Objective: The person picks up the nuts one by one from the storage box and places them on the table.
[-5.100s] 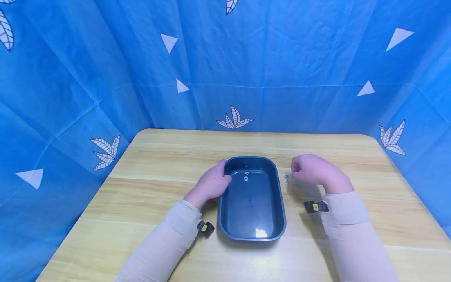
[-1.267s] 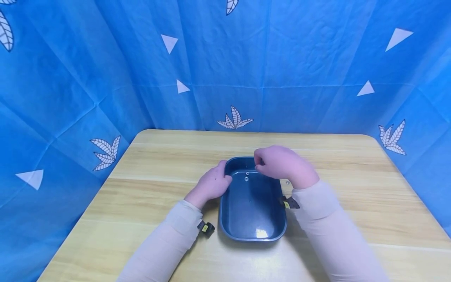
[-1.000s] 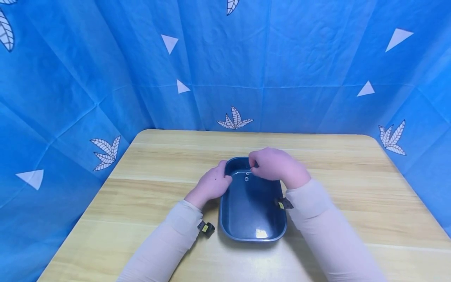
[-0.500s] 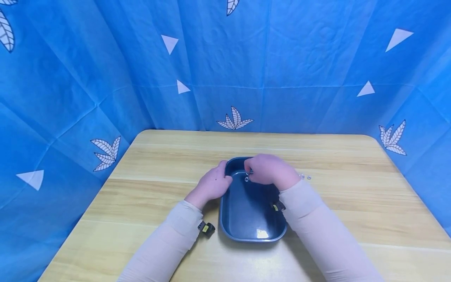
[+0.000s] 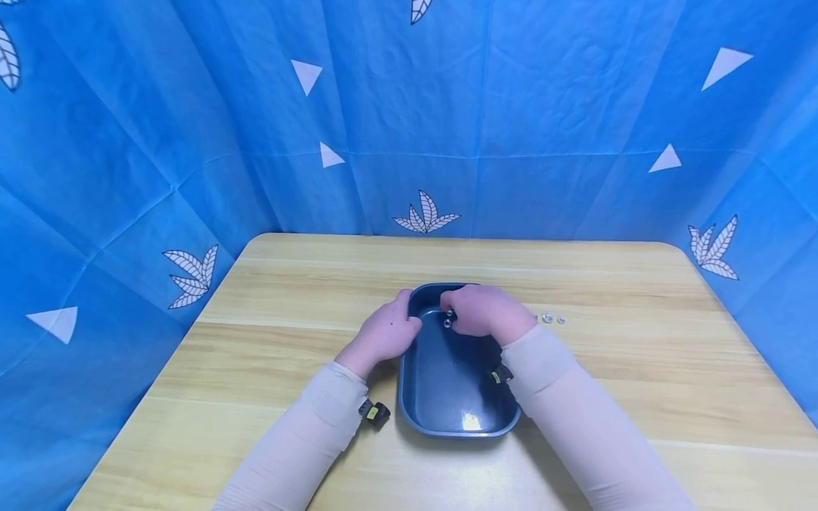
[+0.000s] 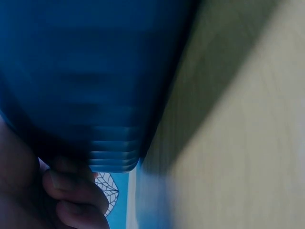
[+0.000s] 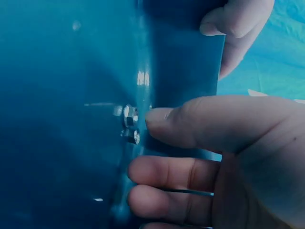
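A dark blue-grey deep tray [image 5: 454, 390] stands on the wooden table. My left hand [image 5: 386, 330] grips its left rim near the far corner, thumb over the inside; the left wrist view shows the curled fingers [image 6: 78, 200] beside the outer wall. My right hand [image 5: 484, 312] reaches into the far end of the tray. In the right wrist view its thumb [image 7: 176, 124] and fingers stand apart, with no item seen between them. Two small shiny hex nuts, an upper nut [image 7: 128, 115] and a lower nut [image 7: 131, 137], lie on the tray floor close to the thumb tip.
Right of the tray, a silver nut [image 5: 547, 319] and a smaller metal piece [image 5: 560, 320] lie on the wooden table [image 5: 639, 369]; another bit is half hidden by the right wrist. A blue patterned curtain [image 5: 409, 128] hangs behind and at both sides.
My right hand has moved left from the metal pieces on the table, over the rim and down into the tray beside the nuts. The left hand and tray have stayed in place.
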`<state>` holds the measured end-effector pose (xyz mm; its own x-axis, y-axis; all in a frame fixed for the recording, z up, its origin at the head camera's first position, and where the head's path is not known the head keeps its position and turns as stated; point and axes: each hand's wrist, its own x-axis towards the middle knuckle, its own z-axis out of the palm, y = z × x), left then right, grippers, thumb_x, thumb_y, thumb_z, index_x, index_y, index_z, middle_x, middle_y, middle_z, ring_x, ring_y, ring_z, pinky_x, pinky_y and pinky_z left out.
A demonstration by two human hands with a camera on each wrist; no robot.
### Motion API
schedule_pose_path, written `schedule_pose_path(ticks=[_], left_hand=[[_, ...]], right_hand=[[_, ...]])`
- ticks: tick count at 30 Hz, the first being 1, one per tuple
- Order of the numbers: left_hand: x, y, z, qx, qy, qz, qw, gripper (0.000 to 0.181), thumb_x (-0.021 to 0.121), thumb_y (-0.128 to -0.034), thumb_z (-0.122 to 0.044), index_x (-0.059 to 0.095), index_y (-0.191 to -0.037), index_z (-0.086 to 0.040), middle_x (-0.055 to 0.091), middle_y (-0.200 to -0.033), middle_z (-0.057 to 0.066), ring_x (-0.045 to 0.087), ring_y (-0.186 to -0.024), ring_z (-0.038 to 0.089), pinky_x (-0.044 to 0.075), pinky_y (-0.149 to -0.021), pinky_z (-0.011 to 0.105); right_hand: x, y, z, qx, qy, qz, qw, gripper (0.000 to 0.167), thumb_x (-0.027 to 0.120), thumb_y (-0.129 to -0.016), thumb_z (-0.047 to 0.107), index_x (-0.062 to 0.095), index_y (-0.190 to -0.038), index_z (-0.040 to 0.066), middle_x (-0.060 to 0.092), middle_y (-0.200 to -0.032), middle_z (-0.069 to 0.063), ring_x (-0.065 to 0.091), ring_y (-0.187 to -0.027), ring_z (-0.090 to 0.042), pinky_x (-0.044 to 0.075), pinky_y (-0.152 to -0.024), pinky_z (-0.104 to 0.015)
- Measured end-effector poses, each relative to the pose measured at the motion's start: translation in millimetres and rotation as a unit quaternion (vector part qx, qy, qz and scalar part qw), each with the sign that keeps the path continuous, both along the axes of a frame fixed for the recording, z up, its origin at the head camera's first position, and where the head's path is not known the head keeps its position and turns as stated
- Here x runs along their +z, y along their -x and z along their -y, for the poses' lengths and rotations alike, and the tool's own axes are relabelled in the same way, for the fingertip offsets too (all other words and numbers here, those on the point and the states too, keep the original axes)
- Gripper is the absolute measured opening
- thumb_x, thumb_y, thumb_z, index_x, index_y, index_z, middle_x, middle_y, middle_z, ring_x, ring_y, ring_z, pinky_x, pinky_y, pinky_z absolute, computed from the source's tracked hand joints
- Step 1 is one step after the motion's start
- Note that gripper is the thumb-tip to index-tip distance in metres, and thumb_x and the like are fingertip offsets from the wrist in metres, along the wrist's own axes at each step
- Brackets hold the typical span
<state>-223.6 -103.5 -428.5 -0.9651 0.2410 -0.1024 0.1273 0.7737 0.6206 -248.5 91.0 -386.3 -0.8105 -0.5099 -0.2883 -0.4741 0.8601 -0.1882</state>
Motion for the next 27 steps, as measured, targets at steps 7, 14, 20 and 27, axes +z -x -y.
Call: schedule_pose_path(ticks=[7,14,20,27], left_hand=[[1.0,0.1,-0.1,-0.001,-0.003,0.000,1.0000,0.059,0.050,-0.0991,-0.022,0.034,-0.154,-0.005,0.060,-0.133,0.016,0.059,-0.107,0.027,0.048,-0.100,0.048],[1.6,0.5,0.0,-0.002,-0.001,0.002,1.0000,0.060,0.049,-0.0992,-0.022,0.033,-0.154,-0.005,0.060,-0.129,0.016,0.058,-0.102,0.028,0.049,-0.095,0.046],[1.6,-0.1,-0.4,0.002,-0.001,0.004,1.0000,0.060,0.050,-0.0995,-0.022,0.033,-0.155,-0.004,0.059,-0.135,0.017,0.058,-0.105,0.028,0.048,-0.098,0.047],[1.9,-1.2,-0.1,0.000,-0.005,0.000,1.0000,0.060,0.050,-0.0996,-0.022,0.033,-0.154,-0.004,0.059,-0.134,0.017,0.058,-0.105,0.028,0.048,-0.098,0.047]], right_hand=[[-1.0,1.1,0,-0.003,-0.002,0.008,1.0000,0.025,0.064,-0.096,0.012,0.069,-0.120,0.016,0.069,-0.111,-0.002,0.060,-0.090,-0.020,0.053,-0.086,-0.041],[-6.2,3.8,0,-0.004,-0.016,-0.004,0.9999,0.017,0.063,-0.095,0.010,0.068,-0.112,0.014,0.068,-0.104,-0.002,0.059,-0.087,-0.021,0.052,-0.082,-0.039],[-9.9,6.4,2,0.001,-0.031,-0.020,0.9993,0.005,0.063,-0.095,0.009,0.064,-0.095,0.013,0.062,-0.084,-0.001,0.056,-0.078,-0.022,0.049,-0.073,-0.037],[-10.8,6.3,2,0.005,-0.041,-0.033,0.9986,0.015,0.061,-0.096,0.009,0.060,-0.083,0.016,0.059,-0.075,-0.001,0.054,-0.070,-0.022,0.047,-0.066,-0.035]])
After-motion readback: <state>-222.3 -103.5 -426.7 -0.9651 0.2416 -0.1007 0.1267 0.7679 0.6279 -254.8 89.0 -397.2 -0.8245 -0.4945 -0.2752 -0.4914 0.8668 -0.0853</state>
